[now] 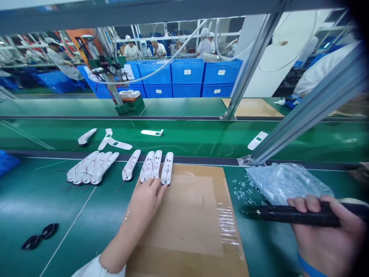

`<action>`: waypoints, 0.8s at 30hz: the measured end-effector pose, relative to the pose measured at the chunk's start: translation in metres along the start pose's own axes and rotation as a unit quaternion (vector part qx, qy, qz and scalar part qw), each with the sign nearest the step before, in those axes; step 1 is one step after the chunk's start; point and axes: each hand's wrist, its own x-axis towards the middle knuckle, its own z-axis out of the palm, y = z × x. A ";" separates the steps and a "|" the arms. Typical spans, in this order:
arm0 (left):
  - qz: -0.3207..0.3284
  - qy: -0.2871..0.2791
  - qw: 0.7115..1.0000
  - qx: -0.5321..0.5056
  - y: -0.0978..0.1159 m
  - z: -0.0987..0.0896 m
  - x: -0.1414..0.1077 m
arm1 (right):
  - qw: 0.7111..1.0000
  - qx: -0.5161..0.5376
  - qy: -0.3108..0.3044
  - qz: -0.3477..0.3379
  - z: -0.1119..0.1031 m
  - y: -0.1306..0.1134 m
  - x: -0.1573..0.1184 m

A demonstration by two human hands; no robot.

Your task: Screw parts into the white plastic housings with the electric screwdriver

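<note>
My right hand point(325, 227) is wrapped around a black electric screwdriver point(302, 214), its thin bit pointing left over the bench. My left hand point(147, 198) reaches over the cardboard, fingers bent and closed at the lower ends of a few white plastic housings point(157, 163). Its fingertips are partly hidden against them. Beside the thumb lies another white housing point(167, 167). One more housing point(131, 165) with thin wires sits to the left, and farther left is a fanned group of housings point(92, 167).
A cardboard sheet point(184, 223) covers the middle of the green bench. Right of it are scattered small screws point(245, 190) and a clear plastic bag point(288, 182). Black oval parts point(40, 236) lie at left. White pieces point(115, 142) rest on the green strip behind. A metal post point(305, 104) slants at right.
</note>
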 end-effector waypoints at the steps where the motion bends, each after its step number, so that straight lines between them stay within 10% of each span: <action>1: -0.011 -0.020 1.000 0.007 0.004 0.003 0.001 | 0.999 -0.045 -0.002 0.011 0.006 -0.002 -0.001; 10: -0.034 -0.085 0.992 -0.085 0.031 0.017 0.009 | 0.988 -0.120 -0.004 -0.095 0.071 -0.025 -0.046; 18: 0.084 -0.148 0.959 -0.227 0.089 0.034 -0.004 | 0.954 -0.150 -0.201 -0.164 0.153 -0.013 -0.107; 24: 0.081 -0.143 0.942 -0.294 0.093 0.041 -0.002 | 0.933 -0.174 -0.281 -0.144 0.176 0.024 -0.138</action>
